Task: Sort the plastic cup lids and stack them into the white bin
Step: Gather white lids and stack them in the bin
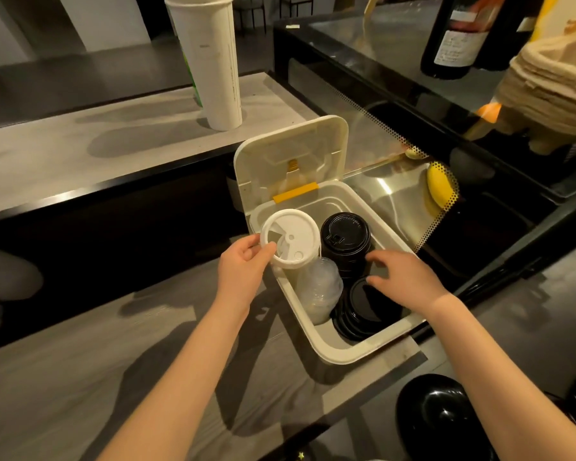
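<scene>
Left fingers (251, 242) pinch white lid (291, 237); right fingers (379, 257) loose over black lids (345, 234) in bin (316, 341).

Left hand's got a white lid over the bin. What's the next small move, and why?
Probably lower the white lid in the left hand into the far-left corner of the white bin, beside the clear lids: black lids fill the right side, where the right hand reaches.

In the bin (333, 356), the upright lid stack (345, 234) stands behind the tilted lid stack (363, 316), domed lids (320, 287) leftward.
</scene>
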A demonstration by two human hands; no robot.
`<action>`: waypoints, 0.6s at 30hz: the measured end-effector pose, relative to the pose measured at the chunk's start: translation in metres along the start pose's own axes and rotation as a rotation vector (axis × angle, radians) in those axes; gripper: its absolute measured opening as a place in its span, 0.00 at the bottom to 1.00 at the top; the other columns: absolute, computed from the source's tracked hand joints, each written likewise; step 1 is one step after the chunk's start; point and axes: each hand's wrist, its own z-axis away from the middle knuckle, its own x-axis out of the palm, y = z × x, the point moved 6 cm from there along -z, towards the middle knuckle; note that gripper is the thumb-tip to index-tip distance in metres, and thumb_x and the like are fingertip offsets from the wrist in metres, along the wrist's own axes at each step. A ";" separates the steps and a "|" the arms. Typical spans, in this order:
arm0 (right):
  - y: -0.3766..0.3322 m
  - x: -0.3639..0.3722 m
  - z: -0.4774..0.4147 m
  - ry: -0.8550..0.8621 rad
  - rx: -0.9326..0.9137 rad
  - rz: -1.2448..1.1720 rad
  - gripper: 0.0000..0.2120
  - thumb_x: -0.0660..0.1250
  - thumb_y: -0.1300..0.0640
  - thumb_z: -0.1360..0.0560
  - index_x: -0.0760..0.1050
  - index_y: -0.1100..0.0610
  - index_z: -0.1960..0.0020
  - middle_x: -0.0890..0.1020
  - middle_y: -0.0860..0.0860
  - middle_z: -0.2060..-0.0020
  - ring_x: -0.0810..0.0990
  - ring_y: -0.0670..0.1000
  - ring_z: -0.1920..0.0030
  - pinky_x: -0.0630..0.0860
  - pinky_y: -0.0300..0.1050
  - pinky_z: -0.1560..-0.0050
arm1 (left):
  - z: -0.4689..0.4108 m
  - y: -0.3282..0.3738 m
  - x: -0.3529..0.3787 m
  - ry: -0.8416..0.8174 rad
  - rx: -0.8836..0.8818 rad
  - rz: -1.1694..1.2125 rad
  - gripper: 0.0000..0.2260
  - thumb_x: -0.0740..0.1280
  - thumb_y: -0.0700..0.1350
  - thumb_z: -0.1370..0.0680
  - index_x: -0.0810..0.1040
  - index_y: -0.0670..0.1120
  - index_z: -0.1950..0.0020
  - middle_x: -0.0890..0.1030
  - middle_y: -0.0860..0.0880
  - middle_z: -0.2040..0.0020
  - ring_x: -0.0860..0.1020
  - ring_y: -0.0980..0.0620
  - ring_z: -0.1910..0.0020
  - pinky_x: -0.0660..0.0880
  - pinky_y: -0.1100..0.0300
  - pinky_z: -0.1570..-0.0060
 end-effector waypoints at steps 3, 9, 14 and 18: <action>-0.021 -0.026 -0.001 0.209 -0.093 -0.302 0.16 0.69 0.57 0.26 0.76 0.51 0.38 0.80 0.46 0.49 0.78 0.47 0.48 0.76 0.47 0.44 | -0.005 0.002 0.005 -0.001 -0.024 -0.029 0.12 0.68 0.44 0.24 0.79 0.43 0.41 0.83 0.49 0.49 0.80 0.60 0.53 0.74 0.72 0.62; -0.091 -0.034 -0.018 -0.059 -0.442 -0.414 0.47 0.77 0.52 0.34 0.52 0.42 0.25 0.57 0.43 0.25 0.54 0.41 0.26 0.58 0.41 0.30 | -0.010 0.016 0.014 -0.113 -0.042 -0.126 0.08 0.67 0.45 0.24 0.83 0.41 0.57 0.78 0.52 0.67 0.75 0.59 0.67 0.70 0.72 0.68; -0.118 -0.030 -0.038 -0.197 -0.520 -0.163 0.45 0.77 0.50 0.36 0.57 0.43 0.26 0.65 0.44 0.30 0.64 0.44 0.31 0.64 0.42 0.32 | -0.020 0.032 0.012 -0.177 -0.055 -0.240 0.10 0.67 0.45 0.25 0.83 0.38 0.56 0.80 0.43 0.61 0.76 0.53 0.63 0.71 0.64 0.63; -0.123 -0.035 -0.062 -0.194 -0.470 -0.242 0.43 0.79 0.49 0.38 0.62 0.45 0.28 0.69 0.43 0.31 0.66 0.44 0.32 0.66 0.42 0.33 | -0.035 0.036 0.006 -0.118 -0.052 -0.176 0.15 0.64 0.50 0.22 0.81 0.39 0.59 0.78 0.47 0.65 0.75 0.52 0.64 0.71 0.61 0.62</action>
